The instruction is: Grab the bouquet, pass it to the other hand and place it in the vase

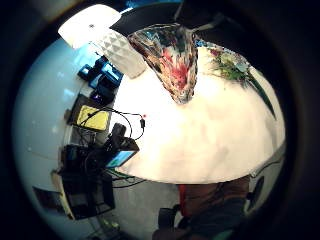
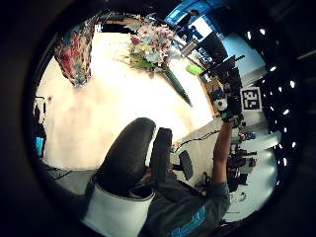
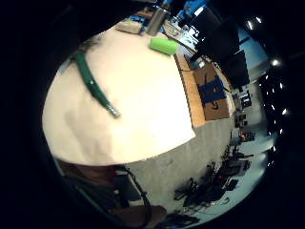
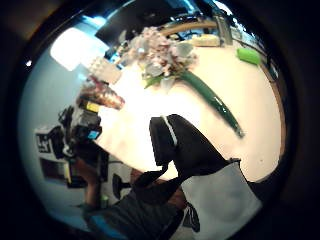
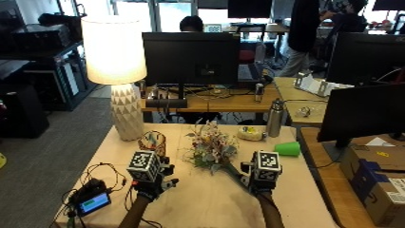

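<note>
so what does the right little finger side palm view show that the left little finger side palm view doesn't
Only the right little finger side view shows the green cup lying on the table, a metal bottle and a cardboard box beside the table. Only the left little finger side view shows the vase, the lamp and the bouquet's flowers. Both show the table and the bouquet's green stem.

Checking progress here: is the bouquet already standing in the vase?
No, the bouquet lies on the table beside the vase.
</note>
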Motion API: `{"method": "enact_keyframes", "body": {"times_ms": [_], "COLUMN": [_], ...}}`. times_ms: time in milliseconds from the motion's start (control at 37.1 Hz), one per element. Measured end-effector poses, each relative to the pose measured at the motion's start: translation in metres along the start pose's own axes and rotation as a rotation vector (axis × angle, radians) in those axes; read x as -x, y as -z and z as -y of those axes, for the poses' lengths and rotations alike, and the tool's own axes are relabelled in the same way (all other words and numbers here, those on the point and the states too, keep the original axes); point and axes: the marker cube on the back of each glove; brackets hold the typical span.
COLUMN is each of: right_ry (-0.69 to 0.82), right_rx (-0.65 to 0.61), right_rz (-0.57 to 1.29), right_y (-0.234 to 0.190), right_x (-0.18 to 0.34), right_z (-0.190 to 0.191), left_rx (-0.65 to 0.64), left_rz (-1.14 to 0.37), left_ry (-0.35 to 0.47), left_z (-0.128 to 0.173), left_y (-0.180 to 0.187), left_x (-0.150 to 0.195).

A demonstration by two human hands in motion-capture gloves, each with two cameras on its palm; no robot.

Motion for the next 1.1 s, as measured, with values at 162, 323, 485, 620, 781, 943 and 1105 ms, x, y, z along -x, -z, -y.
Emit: {"method": "enact_keyframes", "body": {"times_ms": [162,323,485,620,781,943,1105], "right_ry": [-0.064,-0.112,-0.142,-0.157,-0.144,-0.158,-0.173], "right_rx": [0.087,0.184,0.326,0.442,0.430,0.293,0.194], "right_rz": [0.041,0.126,0.176,0.181,0.162,-0.011,-0.027], "right_y": [-0.038,-0.096,-0.130,-0.144,-0.138,-0.145,-0.154], "right_x": [-0.024,-0.037,-0.033,-0.025,-0.013,-0.012,-0.014], "right_z": [0.017,0.040,0.039,0.032,0.026,0.042,0.056], "left_rx": [-0.003,0.033,0.062,0.077,0.077,0.095,0.103], "left_rz": [-0.002,0.014,0.008,-0.001,-0.009,-0.017,-0.017], "left_ry": [-0.004,0.026,0.046,0.055,0.049,0.060,0.066], "left_z": [0.001,-0.004,-0.008,-0.010,-0.008,-0.009,-0.011], "left_y": [-0.004,-0.008,-0.011,-0.014,-0.017,-0.022,-0.021], "left_x": [0.002,0.009,0.012,0.013,0.015,0.015,0.016]}}
